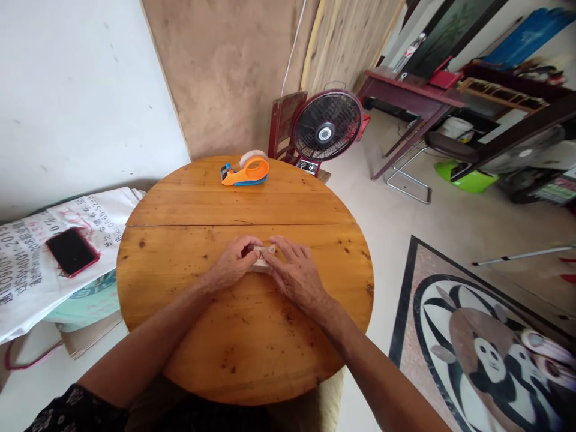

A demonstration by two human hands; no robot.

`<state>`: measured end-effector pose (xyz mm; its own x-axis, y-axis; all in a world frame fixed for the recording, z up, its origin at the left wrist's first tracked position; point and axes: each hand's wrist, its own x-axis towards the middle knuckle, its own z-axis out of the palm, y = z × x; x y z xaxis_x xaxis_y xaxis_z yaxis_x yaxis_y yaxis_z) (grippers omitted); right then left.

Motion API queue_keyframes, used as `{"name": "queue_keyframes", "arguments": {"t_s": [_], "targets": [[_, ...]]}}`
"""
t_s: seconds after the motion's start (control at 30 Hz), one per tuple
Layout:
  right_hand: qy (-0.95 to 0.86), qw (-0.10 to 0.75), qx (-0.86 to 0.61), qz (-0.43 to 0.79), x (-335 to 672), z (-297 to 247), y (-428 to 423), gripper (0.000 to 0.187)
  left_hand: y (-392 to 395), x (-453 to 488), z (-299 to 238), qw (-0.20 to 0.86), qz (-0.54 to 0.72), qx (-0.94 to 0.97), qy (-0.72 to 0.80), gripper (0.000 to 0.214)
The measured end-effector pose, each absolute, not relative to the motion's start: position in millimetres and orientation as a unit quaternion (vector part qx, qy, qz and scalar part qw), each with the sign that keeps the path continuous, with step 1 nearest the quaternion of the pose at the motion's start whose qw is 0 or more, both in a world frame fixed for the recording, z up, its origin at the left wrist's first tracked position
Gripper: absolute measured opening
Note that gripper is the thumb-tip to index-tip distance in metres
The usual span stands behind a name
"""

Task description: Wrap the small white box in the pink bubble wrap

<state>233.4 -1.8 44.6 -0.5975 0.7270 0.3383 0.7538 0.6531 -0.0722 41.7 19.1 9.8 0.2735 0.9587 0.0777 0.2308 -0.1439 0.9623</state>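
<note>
A small pale, box-like object lies on the round wooden table, between my two hands; its exact kind cannot be made out. My left hand is closed round its left end, thumb on top and fingers on the far side. From the right, my right hand grips the other end, its thumb and index finger pressed against the top. My fingers hide much of the object. Farther back on the tabletop rests an orange and blue tape dispenser with a roll of tape.
On the left, a phone lies on a white printed sack. Beyond the table's far edge, a fan stands by a wooden chair. A dark red desk is at the back right. Panda-patterned flooring spreads at right.
</note>
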Motion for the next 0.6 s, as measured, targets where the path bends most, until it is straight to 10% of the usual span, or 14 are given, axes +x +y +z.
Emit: {"name": "queue_keyframes", "arguments": {"t_s": [0.6], "targets": [[-0.833,0.326,-0.438,0.095,265,31,0,0.030,8,42,-1,0.481,0.418,0.602,0.480,0.043]]}}
